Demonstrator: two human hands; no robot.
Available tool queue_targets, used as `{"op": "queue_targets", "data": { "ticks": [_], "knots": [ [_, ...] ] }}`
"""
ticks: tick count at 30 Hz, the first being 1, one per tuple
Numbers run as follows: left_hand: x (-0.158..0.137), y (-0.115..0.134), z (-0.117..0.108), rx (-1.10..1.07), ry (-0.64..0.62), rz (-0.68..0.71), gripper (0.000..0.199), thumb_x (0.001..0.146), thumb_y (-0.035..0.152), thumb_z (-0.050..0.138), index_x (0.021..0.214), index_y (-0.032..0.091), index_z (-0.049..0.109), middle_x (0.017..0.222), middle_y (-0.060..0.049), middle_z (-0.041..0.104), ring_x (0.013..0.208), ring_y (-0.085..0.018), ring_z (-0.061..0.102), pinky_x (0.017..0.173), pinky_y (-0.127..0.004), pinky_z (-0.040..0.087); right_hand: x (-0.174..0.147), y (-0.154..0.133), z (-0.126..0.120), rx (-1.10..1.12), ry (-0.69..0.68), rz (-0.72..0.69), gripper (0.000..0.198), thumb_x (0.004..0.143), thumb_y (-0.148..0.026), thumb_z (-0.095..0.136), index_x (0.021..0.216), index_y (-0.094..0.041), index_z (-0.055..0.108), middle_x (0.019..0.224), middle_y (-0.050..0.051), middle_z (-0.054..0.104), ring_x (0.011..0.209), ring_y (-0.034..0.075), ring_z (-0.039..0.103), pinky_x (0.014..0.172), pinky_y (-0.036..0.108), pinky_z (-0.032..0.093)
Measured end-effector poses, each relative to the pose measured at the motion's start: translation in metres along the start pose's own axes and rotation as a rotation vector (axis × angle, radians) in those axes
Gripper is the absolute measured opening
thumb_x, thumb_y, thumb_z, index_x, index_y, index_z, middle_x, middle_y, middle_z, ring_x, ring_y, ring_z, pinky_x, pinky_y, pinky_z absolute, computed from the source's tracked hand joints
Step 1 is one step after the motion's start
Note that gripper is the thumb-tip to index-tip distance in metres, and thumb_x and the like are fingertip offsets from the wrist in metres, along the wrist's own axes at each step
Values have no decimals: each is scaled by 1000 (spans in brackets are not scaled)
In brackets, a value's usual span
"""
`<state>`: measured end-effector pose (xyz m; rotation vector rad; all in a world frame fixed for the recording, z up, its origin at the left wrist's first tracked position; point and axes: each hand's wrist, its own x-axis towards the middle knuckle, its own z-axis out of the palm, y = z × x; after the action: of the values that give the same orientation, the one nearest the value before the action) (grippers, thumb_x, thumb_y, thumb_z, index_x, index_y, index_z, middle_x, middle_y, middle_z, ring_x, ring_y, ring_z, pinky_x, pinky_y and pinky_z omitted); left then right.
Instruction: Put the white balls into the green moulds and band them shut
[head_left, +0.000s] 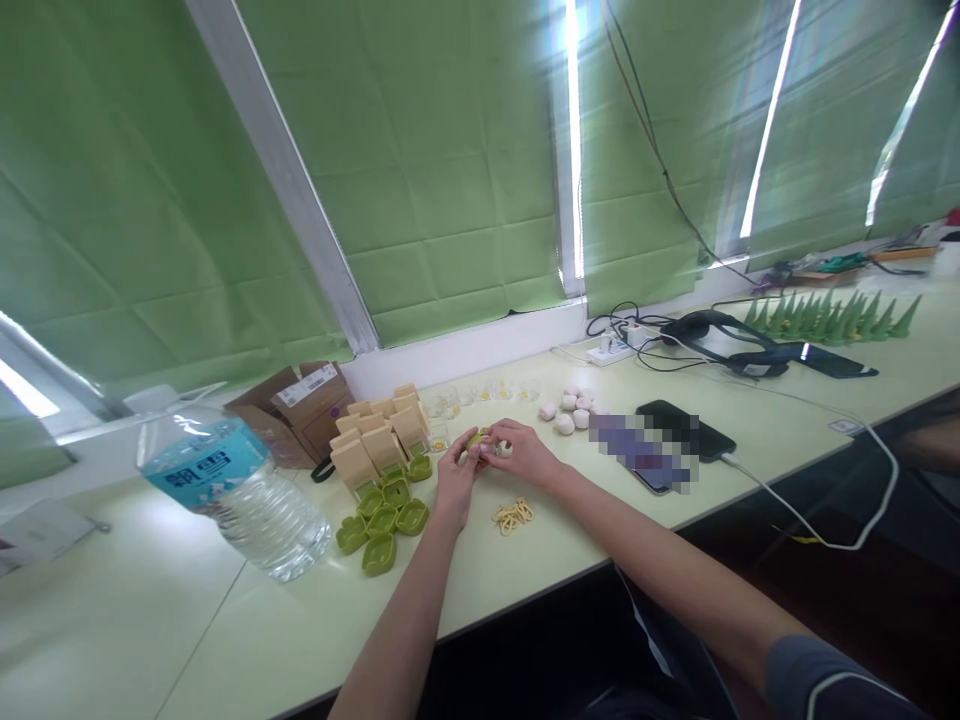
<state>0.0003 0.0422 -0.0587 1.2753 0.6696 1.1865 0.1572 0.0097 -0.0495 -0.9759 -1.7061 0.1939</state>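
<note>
My left hand (454, 478) and my right hand (523, 455) meet over the table, fingers closed together around a small green piece (475, 439). Something pale pink shows at the fingertips, mostly hidden. Left of my hands lie several green, dish-like plastic pieces (382, 519), some flower-shaped. A small pile of cream-coloured loops (514, 515) sits just below my right wrist. Beyond my right hand is a cluster of rounded white-pink pieces (577, 405). Small clear cups with yellow marks (487, 392) stand in a loose row behind my hands.
Upright beige blocks (375, 440) stand left, before an open cardboard box (296, 410). A large water bottle (240, 490) leans at far left. Rightward are two phones (679, 428), a white cable (795, 530), a headset (720, 335), a power strip (609, 352) and green cones (832, 318).
</note>
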Motion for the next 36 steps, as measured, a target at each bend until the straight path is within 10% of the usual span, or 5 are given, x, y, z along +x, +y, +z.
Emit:
{"op": "queue_targets", "data": {
  "ticks": [14,36],
  "knots": [
    [1,9,3,106,-12,-18,45,79,49,69,115,21,65,101,-6,67,78,-11,59,65,-20,46,1,-4,-5,44,83,74,27,83,-33,63,108,-21,64,100,4,68,91,16,64,80,30,53],
    [4,1,-1,115,-44,-25,38,77,51,69,92,18,59,83,-4,66,70,-12,60,68,-24,50,-3,-9,-1,9,-29,69,28,78,-25,63,105,-20,71,102,7,69,91,19,65,78,31,58]
  ]
}}
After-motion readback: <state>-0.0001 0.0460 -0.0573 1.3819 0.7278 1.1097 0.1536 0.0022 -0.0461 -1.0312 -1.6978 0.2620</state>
